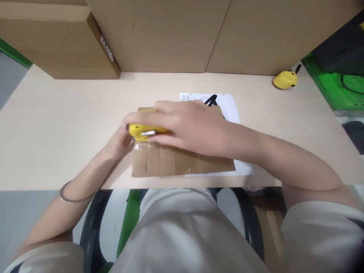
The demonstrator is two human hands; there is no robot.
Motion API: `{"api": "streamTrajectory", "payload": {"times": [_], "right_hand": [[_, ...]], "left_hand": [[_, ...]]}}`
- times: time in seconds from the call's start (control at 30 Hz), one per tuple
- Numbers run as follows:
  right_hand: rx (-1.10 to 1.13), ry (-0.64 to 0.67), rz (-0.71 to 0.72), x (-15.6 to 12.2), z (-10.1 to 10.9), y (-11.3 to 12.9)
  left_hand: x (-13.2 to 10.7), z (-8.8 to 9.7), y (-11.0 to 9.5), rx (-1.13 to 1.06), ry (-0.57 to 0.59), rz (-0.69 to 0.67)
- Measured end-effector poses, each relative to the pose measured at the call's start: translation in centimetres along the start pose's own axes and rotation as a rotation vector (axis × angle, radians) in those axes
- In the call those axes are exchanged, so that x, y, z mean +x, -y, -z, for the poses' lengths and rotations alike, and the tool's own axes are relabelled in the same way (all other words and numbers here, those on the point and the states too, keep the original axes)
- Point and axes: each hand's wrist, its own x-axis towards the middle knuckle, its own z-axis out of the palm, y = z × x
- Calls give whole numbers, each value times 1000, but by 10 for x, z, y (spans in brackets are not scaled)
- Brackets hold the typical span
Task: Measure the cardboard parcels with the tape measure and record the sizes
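A flat brown cardboard parcel [176,161] lies on the desk near its front edge, with clear tape on top. My right hand [184,127] reaches across it and is closed round a yellow tape measure [142,132] with a metal tip, held over the parcel's left end. My left hand [119,143] rests against the parcel's left edge, just under the tape measure; its fingers are mostly hidden. A silver bangle [72,197] is on my left wrist.
A white printed sheet [230,108] lies under the parcel. A second yellow tape measure [285,79] sits at the back right. A cardboard box [57,41] stands back left, with wooden panels [176,34] behind. Green crate [338,81] at right.
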Motion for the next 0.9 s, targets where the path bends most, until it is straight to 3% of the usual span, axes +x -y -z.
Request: {"api": "streamTrajectory", "payload": {"times": [0.2, 0.3, 0.43, 0.57, 0.7, 0.8, 0.9], "right_hand": [[127, -88, -133, -88, 27, -42], [70, -221, -246, -139, 40, -61], [47, -338, -317, -173, 37, -70], [116, -365, -293, -168, 25, -66], [59, -334, -278, -152, 34, -54], [67, -255, -220, -122, 38, -43], [30, -144, -120, -75, 25, -30]], "left_hand": [[0, 1, -16, 89, 88, 5], [-1, -2, -23, 129, 78, 18], [-2, -2, -22, 122, 90, 51], [-2, 0, -20, 107, 94, 76], [-2, 2, -20, 141, 79, 53], [-3, 3, -18, 180, 50, 40], [-1, 3, -11, 145, 26, 31]]}}
